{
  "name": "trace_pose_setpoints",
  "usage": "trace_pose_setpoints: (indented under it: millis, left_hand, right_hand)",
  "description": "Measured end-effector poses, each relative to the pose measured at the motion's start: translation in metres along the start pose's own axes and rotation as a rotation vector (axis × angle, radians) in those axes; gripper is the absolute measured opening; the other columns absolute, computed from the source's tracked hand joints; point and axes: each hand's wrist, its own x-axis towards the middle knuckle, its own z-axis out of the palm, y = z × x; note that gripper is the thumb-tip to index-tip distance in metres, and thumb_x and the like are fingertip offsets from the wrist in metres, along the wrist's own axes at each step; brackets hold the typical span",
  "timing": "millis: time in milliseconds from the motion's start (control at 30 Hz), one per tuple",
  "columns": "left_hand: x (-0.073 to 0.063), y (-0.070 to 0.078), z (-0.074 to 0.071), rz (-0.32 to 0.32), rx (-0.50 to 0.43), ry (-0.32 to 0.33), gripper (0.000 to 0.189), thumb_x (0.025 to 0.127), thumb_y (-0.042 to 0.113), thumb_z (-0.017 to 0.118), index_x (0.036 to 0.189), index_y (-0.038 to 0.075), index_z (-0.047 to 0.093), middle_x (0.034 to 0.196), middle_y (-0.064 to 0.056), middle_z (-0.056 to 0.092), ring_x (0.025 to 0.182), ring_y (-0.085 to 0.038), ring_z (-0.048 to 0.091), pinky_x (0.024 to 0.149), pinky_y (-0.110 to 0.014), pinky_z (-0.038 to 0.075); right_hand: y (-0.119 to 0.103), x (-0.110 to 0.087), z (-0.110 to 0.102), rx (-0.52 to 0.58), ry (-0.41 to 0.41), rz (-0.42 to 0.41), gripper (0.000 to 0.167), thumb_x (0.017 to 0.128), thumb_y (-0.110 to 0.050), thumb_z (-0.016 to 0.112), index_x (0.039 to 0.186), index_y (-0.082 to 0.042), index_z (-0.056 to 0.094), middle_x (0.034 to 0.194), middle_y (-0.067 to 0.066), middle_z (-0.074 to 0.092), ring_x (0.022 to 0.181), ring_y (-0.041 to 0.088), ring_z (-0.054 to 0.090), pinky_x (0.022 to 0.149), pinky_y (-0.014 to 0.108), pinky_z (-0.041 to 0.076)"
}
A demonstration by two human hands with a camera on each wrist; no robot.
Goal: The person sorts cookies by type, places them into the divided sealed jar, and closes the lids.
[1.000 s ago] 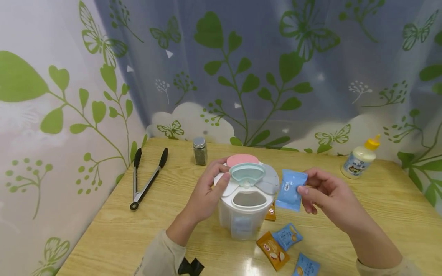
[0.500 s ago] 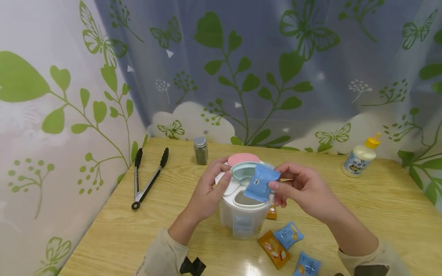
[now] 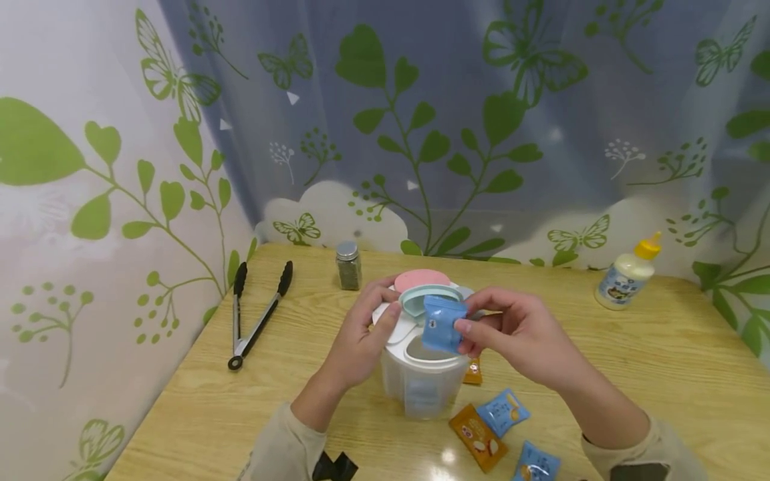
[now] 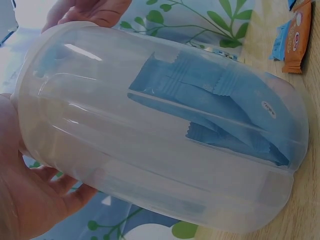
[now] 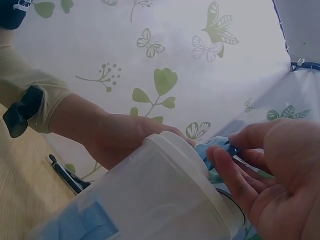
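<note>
A clear plastic storage container [image 3: 394,377] stands on the table, its white lid carrying pink, grey and pale green flaps. The green flap [image 3: 415,300] is raised, and an opening [image 3: 421,349] shows at the lid's front. My left hand [image 3: 367,327] grips the container's upper left side, thumb on the lid. Between thumb and fingers my right hand [image 3: 511,334] pinches a small blue snack packet [image 3: 444,327] above that opening. In the left wrist view, several blue packets [image 4: 240,107] lie inside the container's lower part. The right wrist view shows the pinched packet [image 5: 212,150] partly hidden by fingers.
Blue packets [image 3: 504,413] and orange packets [image 3: 478,437] lie right of the container. Tongs [image 3: 259,331] rest at the left, a spice jar [image 3: 348,266] stands at the back, and a yellow-capped bottle [image 3: 625,277] is at the back right. A patterned curtain [image 3: 385,133] borders the table.
My right hand has carried the blue packet leftward from beside the container to over the lid opening, and the packet is now turned more upright. The left hand has kept its hold.
</note>
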Motion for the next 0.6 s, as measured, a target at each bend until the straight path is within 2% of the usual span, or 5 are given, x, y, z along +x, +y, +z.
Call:
trace_pose_setpoints:
  millis: [300,433,533,600]
  left_hand:
    - [0.0010,0.0009,0.0019,0.016,-0.008,-0.002,0.014,0.102,0.014,0.050,0.103,0.007,0.062,0.143,-0.011,0.053,0.141,-0.027,0.043,0.114,-0.055,0.035]
    - [0.0007,0.0015,0.0015,0.017,-0.002,0.002,0.014,0.102,0.014,0.050,0.103,0.007,0.062,0.143,-0.012,0.053,0.141,-0.027,0.044,0.114,-0.055,0.035]
    - [0.0003,0.0013,0.0011,0.016,0.003,0.006,0.014,0.102,0.014,0.050,0.103,0.007,0.062,0.143,-0.012,0.053,0.141,-0.028,0.044,0.114,-0.055,0.035]
    - [0.0001,0.0010,0.0010,0.016,0.005,0.008,0.014,0.102,0.014,0.050,0.103,0.007,0.062,0.143,-0.012,0.053,0.141,-0.028,0.044,0.114,-0.056,0.035]
  right_hand:
    - [-0.0022,-0.0023,0.0016,-0.035,-0.010,0.037,0.013,0.096,0.000,0.062,0.106,0.009,0.062,0.082,0.001,0.072,0.072,0.015,0.072,0.065,0.034,0.060]
    - [0.0016,-0.0039,0.0002,-0.003,-0.025,0.028,0.015,0.095,0.002,0.062,0.108,0.011,0.063,0.094,0.003,0.073,0.074,0.015,0.072,0.065,0.034,0.061]
    - [0.0041,-0.0059,-0.0024,0.020,-0.028,0.033,0.016,0.095,0.002,0.062,0.109,0.009,0.064,0.104,0.005,0.072,0.075,0.016,0.072,0.067,0.034,0.061]
    - [0.0057,-0.0083,-0.0053,0.029,-0.029,0.044,0.017,0.094,0.003,0.063,0.111,0.006,0.064,0.105,0.005,0.072,0.076,0.016,0.072,0.068,0.034,0.061]
